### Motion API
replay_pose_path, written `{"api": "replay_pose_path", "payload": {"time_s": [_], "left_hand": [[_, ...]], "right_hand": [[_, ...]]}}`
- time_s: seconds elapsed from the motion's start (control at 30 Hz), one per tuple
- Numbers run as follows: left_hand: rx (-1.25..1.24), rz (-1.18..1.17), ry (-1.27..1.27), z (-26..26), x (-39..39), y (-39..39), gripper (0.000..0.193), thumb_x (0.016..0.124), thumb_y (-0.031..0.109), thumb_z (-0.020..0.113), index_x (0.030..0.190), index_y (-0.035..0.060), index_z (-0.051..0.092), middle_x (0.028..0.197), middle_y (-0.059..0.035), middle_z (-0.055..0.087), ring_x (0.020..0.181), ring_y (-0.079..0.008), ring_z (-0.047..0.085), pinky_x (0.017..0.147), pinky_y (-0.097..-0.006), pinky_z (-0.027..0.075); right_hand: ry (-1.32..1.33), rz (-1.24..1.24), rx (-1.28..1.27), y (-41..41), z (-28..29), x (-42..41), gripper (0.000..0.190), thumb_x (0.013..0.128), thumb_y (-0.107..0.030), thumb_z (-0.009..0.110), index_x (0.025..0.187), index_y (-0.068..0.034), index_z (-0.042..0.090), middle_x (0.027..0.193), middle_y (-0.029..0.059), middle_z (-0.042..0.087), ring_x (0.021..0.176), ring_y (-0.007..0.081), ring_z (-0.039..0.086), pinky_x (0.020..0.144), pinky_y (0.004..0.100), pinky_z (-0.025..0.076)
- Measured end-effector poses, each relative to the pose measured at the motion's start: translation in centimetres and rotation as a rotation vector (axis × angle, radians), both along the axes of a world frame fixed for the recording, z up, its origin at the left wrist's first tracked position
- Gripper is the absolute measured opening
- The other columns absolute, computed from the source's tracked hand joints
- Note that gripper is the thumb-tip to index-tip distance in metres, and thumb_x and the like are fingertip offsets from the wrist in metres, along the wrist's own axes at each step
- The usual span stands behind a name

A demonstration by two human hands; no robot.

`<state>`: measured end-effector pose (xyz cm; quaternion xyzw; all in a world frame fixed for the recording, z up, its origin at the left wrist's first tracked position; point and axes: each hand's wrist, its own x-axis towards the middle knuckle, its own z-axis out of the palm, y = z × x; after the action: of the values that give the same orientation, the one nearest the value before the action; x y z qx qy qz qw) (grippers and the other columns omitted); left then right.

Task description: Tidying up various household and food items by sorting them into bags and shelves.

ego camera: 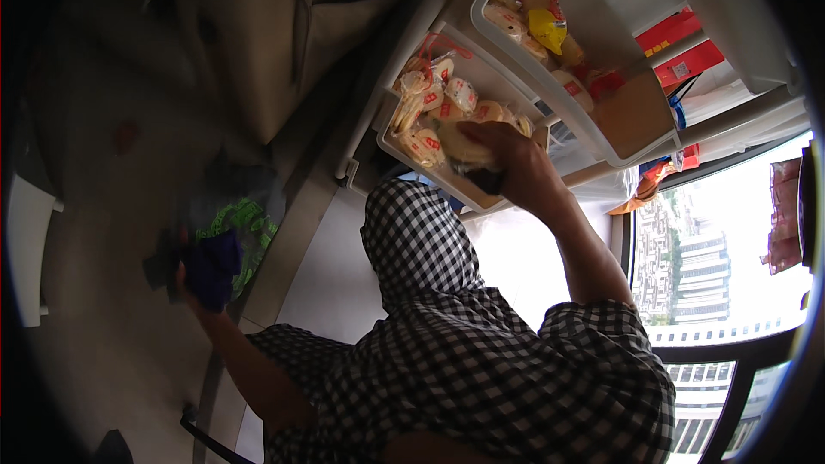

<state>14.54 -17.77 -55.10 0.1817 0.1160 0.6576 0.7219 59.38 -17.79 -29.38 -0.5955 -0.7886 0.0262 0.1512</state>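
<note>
My right hand (pixel 515 158) is over the lower white plastic basket (pixel 445 183), its fingers on a pale wrapped snack (pixel 461 142) blurred along with the hand. A dark patch shows below the fingers; I cannot tell what it is. Several clear packets of round crackers (pixel 422 145) with red print fill the basket, and a red cord (pixel 445 45) lies across some of them. Low on the left, my left hand (pixel 185 283) grips a bunched dark purple cloth (pixel 216 267). Right behind the cloth is a dark bag with bright green print (pixel 248 232), partly hidden and blurred.
An upper white basket (pixel 612 148) holds more wrapped snacks and a yellow packet (pixel 546 29). Its rack's pale rail (pixel 728 122) crosses on the right. A red printed packet (pixel 680 48) sits behind. A window (pixel 702 270) is at right; a white furniture edge (pixel 29 251) stands far left.
</note>
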Motion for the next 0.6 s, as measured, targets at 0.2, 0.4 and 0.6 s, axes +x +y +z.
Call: {"api": "replay_pose_path", "payload": {"time_s": [0.2,0.4,0.6], "left_hand": [[-0.046,-0.017,0.033,-3.0,-2.4,-0.5,0.065,0.089,0.036,0.041,0.142,0.0088,0.015,0.132,-0.0169,0.038,0.122,-0.0329,0.038,0.102,-0.0467,0.030],[-0.051,-0.049,0.016,-2.8,-1.1,0.8,0.065,0.089,0.037,0.038,0.142,0.0085,0.015,0.134,-0.0169,0.037,0.122,-0.0334,0.039,0.103,-0.0457,0.029],[0.012,-0.059,0.046,-2.9,-2.0,0.2,0.065,0.089,0.037,0.037,0.142,0.0070,0.014,0.138,-0.0176,0.031,0.125,-0.0330,0.035,0.105,-0.0443,0.026]], "right_hand": [[0.324,0.080,0.405,-4.2,13.7,-5.2,0.048,0.071,-0.013,0.072,0.114,-0.001,0.055,0.112,0.0121,0.059,0.109,0.0225,0.054,0.090,0.0342,0.046],[-0.379,-0.256,0.616,1.3,17.8,3.7,0.064,0.068,-0.017,0.076,0.126,-0.019,0.048,0.123,0.0143,0.051,0.110,0.0293,0.053,0.090,0.0403,0.046],[-0.267,-0.104,0.423,-1.4,11.0,-1.8,0.061,0.064,-0.003,0.073,0.121,-0.013,0.052,0.125,0.0133,0.050,0.114,0.0309,0.050,0.093,0.0417,0.044]]}}
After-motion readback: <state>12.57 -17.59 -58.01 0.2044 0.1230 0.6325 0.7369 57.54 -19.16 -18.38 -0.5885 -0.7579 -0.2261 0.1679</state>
